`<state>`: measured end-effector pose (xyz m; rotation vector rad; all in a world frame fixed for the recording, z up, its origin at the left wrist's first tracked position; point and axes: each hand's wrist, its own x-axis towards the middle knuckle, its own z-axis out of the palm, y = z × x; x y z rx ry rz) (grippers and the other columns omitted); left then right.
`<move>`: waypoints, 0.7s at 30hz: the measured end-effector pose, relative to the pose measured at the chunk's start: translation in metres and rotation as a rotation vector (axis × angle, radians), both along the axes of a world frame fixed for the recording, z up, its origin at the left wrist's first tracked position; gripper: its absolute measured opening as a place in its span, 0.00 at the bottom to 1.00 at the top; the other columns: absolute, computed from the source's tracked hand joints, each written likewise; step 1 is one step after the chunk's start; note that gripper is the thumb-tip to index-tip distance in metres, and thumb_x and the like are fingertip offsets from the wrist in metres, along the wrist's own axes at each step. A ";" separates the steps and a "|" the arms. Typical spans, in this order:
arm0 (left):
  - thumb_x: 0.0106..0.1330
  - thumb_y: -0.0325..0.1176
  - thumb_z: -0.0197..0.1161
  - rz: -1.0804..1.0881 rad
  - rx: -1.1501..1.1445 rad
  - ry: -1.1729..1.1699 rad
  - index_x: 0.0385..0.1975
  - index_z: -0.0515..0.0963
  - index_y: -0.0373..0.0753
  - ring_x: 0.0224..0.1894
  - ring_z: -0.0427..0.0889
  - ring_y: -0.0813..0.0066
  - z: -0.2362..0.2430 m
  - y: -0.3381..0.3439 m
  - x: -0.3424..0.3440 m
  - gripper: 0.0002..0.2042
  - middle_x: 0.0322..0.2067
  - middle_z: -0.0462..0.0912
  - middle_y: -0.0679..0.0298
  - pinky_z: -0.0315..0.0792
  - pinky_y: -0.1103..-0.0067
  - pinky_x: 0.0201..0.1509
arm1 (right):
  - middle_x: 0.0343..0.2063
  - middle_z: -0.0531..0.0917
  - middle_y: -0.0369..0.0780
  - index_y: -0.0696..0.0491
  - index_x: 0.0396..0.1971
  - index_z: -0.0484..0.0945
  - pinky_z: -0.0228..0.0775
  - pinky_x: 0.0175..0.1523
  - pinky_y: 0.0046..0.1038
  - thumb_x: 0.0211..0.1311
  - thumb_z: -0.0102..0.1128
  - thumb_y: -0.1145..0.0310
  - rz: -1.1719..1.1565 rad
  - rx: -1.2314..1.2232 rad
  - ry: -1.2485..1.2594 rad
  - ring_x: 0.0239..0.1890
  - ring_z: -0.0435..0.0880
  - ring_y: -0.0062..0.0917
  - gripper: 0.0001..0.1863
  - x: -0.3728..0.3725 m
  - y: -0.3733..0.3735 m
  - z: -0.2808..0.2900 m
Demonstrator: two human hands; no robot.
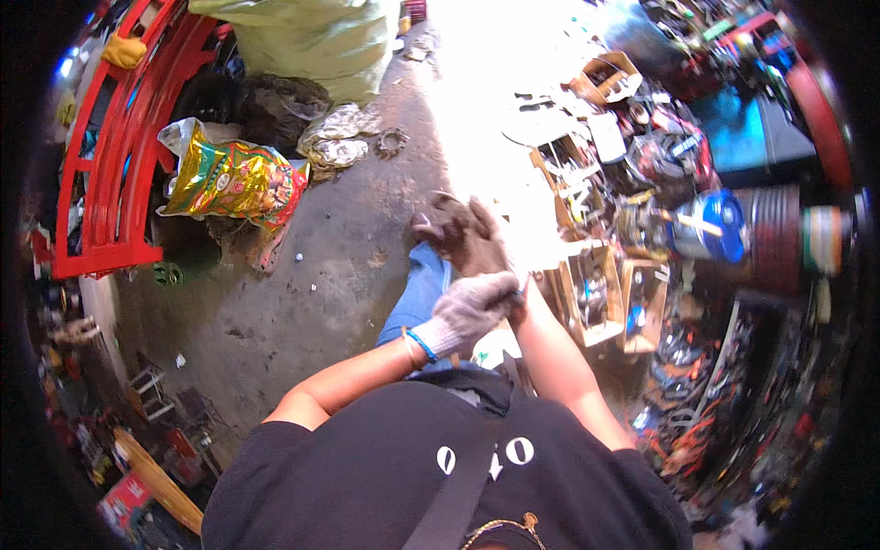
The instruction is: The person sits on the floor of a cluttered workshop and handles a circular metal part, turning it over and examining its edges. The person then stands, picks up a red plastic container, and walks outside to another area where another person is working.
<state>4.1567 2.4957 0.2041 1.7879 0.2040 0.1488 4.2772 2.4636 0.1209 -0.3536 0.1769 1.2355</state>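
Observation:
My left hand [467, 312], in a pale grey knit glove with a blue band at the wrist, is closed on the cuff of a dark brown, soiled glove [472, 247] at my right wrist. My right hand [458, 225] is inside that dark glove, raised in front of me, with its fingers loosely apart and nothing visible in them. Beneath my hands are my blue-jeaned leg [412, 293] and the concrete floor.
To the left are red metal frames [92, 192], a shiny printed sack [229, 179] and a green bundle [312, 41]. On the right, cardboard boxes [591, 293] of parts, a blue container [720, 225], a drum [770, 238] and cluttered tools crowd the space.

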 end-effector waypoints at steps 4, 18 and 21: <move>0.63 0.33 0.67 -0.055 0.042 0.102 0.42 0.81 0.43 0.37 0.84 0.52 -0.024 0.060 0.063 0.09 0.33 0.85 0.56 0.78 0.66 0.40 | 0.68 0.67 0.41 0.50 0.73 0.58 0.63 0.71 0.50 0.80 0.41 0.54 -0.023 -0.230 -0.500 0.65 0.69 0.29 0.28 0.050 0.044 -0.030; 0.69 0.41 0.60 0.367 -0.253 0.459 0.50 0.80 0.40 0.49 0.82 0.54 -0.133 0.217 0.155 0.15 0.46 0.84 0.54 0.75 0.68 0.53 | 0.56 0.81 0.46 0.58 0.67 0.68 0.73 0.62 0.31 0.70 0.59 0.58 0.761 -0.615 -0.709 0.55 0.82 0.34 0.30 0.199 0.211 -0.180; 0.69 0.41 0.61 0.591 -0.299 0.559 0.55 0.78 0.41 0.53 0.82 0.59 -0.174 0.236 0.148 0.18 0.52 0.83 0.56 0.74 0.71 0.57 | 0.61 0.79 0.48 0.56 0.66 0.70 0.65 0.68 0.31 0.64 0.61 0.55 1.089 -0.828 -1.395 0.63 0.78 0.37 0.34 0.230 0.239 -0.252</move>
